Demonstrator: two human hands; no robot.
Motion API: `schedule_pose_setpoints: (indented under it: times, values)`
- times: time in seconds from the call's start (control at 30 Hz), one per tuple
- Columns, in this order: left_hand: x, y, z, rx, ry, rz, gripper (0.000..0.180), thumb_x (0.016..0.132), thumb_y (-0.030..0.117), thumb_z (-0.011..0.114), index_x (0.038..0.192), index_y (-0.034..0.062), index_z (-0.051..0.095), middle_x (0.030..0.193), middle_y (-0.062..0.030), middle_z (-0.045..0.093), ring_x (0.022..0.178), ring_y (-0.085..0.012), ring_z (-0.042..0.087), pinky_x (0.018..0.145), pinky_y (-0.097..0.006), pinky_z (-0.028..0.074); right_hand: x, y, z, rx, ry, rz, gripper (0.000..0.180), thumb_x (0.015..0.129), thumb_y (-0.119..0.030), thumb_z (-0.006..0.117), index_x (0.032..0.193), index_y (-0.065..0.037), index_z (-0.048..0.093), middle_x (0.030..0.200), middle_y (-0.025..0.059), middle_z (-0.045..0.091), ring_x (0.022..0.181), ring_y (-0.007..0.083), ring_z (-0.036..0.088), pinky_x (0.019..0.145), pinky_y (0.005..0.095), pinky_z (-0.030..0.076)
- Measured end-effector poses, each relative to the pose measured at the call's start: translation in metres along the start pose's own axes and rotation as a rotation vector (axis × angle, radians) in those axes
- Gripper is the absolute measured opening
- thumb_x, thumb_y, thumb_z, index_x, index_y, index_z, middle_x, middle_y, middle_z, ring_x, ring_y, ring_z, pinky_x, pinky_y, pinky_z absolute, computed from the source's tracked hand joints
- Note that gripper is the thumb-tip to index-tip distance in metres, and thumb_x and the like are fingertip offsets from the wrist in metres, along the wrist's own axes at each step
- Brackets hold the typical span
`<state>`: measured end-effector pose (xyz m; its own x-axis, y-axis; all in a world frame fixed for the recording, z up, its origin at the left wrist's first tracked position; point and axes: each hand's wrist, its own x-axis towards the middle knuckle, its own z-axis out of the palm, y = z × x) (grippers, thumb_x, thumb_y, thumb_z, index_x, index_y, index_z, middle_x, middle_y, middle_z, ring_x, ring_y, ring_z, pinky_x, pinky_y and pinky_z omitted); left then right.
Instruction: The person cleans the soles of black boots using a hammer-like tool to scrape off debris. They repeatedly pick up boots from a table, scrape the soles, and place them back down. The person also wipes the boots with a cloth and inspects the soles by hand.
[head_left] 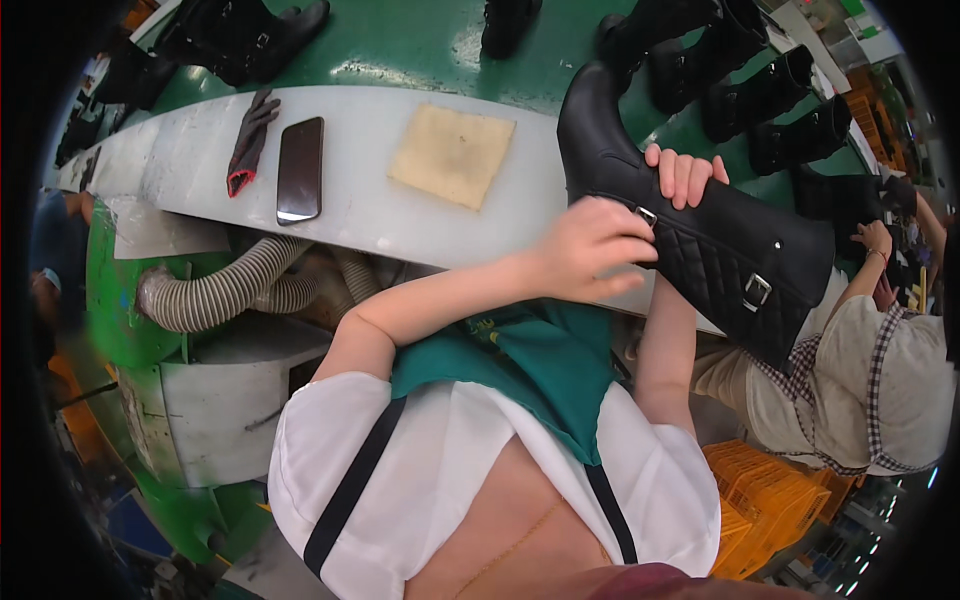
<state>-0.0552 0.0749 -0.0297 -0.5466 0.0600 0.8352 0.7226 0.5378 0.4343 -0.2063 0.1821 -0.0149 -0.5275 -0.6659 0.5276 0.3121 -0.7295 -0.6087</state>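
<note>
A black leather riding-style boot (745,235) is held at the right of the white worktable (360,215), toe pointing far left and shaft opening toward the right. The right hand (688,178) grasps the shaft from beneath, its fingertips wrapped over the far edge. The left hand (598,250) has its fingers bent at the ankle buckle (647,215); whether they pinch the strap I cannot tell. A second silver buckle (757,291) sits on the quilted panel near the opening. On the worktable, left of the boot, lie a yellowish cloth (452,155), then a dark smartphone (300,170), and farther left a dark grey glove (252,145) with a red cuff. Other black boots (780,95) stand on the green surface (400,50) beyond.
</note>
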Motion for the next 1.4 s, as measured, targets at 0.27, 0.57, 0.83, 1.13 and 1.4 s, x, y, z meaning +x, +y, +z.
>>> schedule_pose_setpoints:
  times: [0.27, 0.57, 0.83, 1.13, 1.4]
  values:
    - [-0.020, 0.000, -0.012, -0.382, 0.425, -0.732, 0.060, 0.096, 0.023, 0.045, 0.144, -0.0019, 0.019, 0.145, -0.0181, 0.029, 0.135, -0.0302, 0.028, 0.109, -0.040, 0.023, -0.013, 0.000, 0.018, 0.030, -0.291, -0.170, 0.053, 0.098, -0.023, 0.019, 0.054, -0.013, 0.045, 0.050, 0.0011, 0.049, 0.055, 0.0143, 0.043, 0.080, 0.0328, 0.031]
    - [-0.044, 0.002, 0.014, -0.592, 0.256, -0.686, 0.084, 0.093, 0.059, 0.036, 0.144, -0.0037, 0.014, 0.144, -0.0183, 0.028, 0.135, -0.0272, 0.027, 0.109, -0.036, 0.022, 0.012, -0.031, 0.023, -0.164, -1.124, -0.183, 0.061, 0.100, -0.046, 0.022, 0.074, -0.008, 0.062, 0.080, 0.0057, 0.066, 0.079, 0.0185, 0.063, 0.095, 0.0376, 0.027]
    - [-0.039, -0.010, 0.021, -0.555, 0.252, -0.876, 0.080, 0.095, 0.060, 0.030, 0.143, -0.0031, 0.020, 0.142, -0.0159, 0.034, 0.132, -0.0254, 0.033, 0.108, -0.035, 0.026, 0.018, -0.020, 0.005, -0.174, -1.142, -0.207, 0.065, 0.098, -0.045, 0.014, 0.069, -0.011, 0.061, 0.073, 0.0021, 0.064, 0.079, 0.0182, 0.060, 0.094, 0.0381, 0.026]
    - [-0.025, -0.041, -0.015, -2.161, 0.215, -1.153, 0.060, 0.090, 0.046, 0.049, 0.135, 0.0074, 0.041, 0.133, -0.0135, 0.042, 0.113, -0.0274, 0.051, 0.091, -0.046, 0.046, 0.033, -0.019, 0.063, -0.461, 0.244, 0.134, 0.053, 0.102, -0.038, 0.022, 0.138, -0.003, 0.038, 0.128, 0.0162, 0.052, 0.122, 0.0254, 0.046, 0.105, 0.0387, 0.032]
    - [-0.006, -0.028, -0.053, -2.646, 0.467, -1.252, 0.055, 0.086, 0.040, 0.057, 0.127, 0.0057, 0.046, 0.131, -0.0129, 0.040, 0.112, -0.0281, 0.049, 0.093, -0.045, 0.043, -0.015, -0.036, 0.039, -0.439, 0.504, 0.068, 0.054, 0.101, -0.037, 0.021, 0.141, -0.002, 0.032, 0.132, 0.0222, 0.047, 0.127, 0.0328, 0.043, 0.107, 0.0429, 0.034]
